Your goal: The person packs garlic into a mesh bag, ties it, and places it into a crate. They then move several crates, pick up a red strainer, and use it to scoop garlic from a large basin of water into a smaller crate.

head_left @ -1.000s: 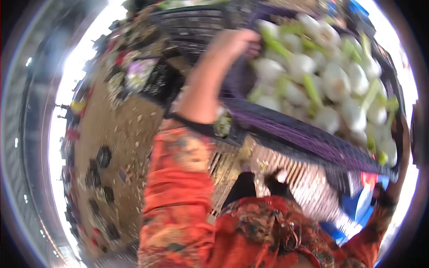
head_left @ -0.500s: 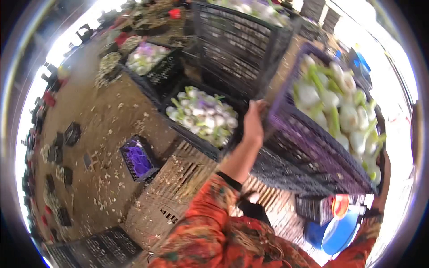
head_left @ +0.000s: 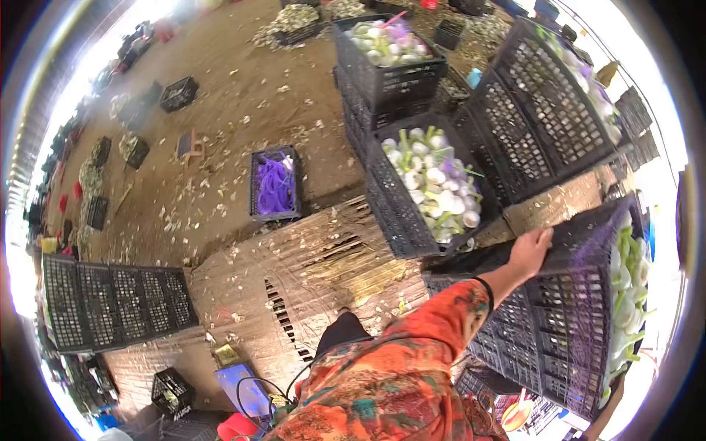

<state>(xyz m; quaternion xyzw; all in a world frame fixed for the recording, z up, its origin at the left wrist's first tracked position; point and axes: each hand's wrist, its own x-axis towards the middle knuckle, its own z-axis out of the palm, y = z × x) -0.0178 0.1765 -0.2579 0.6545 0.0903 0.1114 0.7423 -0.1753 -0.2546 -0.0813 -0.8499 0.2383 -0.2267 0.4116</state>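
My left hand (head_left: 531, 252) has its fingers curled over the upper edge of a black crate stack (head_left: 515, 316). The top crate is wrapped partly in purple netting (head_left: 588, 294) and holds white bulbs with green stems (head_left: 626, 294). At the stack's far right side, part of my right hand or wrist (head_left: 614, 404) shows; its fingers are hidden behind the crate. Just beyond my left hand stands another black crate (head_left: 401, 213), filled with white bulbs (head_left: 440, 187).
More stacked crates (head_left: 412, 84) and a tall crate stack (head_left: 540, 110) stand beyond. A small crate with purple netting (head_left: 276, 184) sits on the floor. Crates (head_left: 118, 305) stand at left. Flattened cardboard (head_left: 309, 272) lies by a dark-clad leg (head_left: 342, 331).
The view has swung right and down. The held stack now appears lower and more tilted, with my left hand still on its edge. The floor crates have shifted in view.
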